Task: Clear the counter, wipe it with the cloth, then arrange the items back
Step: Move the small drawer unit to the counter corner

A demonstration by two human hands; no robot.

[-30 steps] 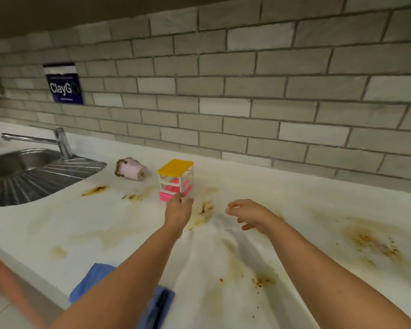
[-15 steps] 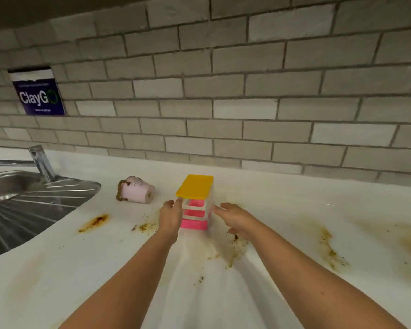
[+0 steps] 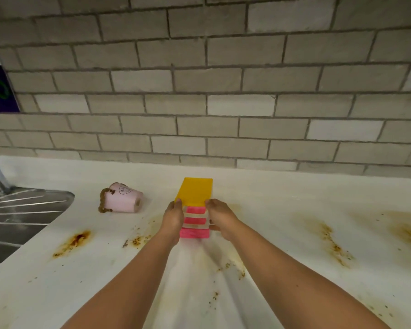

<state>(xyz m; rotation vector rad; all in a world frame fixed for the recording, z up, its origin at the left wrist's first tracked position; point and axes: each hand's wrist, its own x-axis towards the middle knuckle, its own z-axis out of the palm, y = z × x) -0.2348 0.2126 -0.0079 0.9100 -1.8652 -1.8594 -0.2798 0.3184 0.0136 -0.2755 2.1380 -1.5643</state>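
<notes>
Now the left hand [image 3: 173, 218] and right hand [image 3: 220, 218] grip the sides of the little drawer box [image 3: 195, 220], which stands on the dirty table [image 3: 282, 210] near a tipped pink cup [image 3: 124, 198]. Clearing looks just begun; next, lift it away.

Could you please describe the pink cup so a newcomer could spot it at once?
Find the steel drainboard at the left of the white counter. Right of it lies the pink cup, tipped on its side, brown-rimmed, unlike the upright yellow-topped drawer unit.
</notes>
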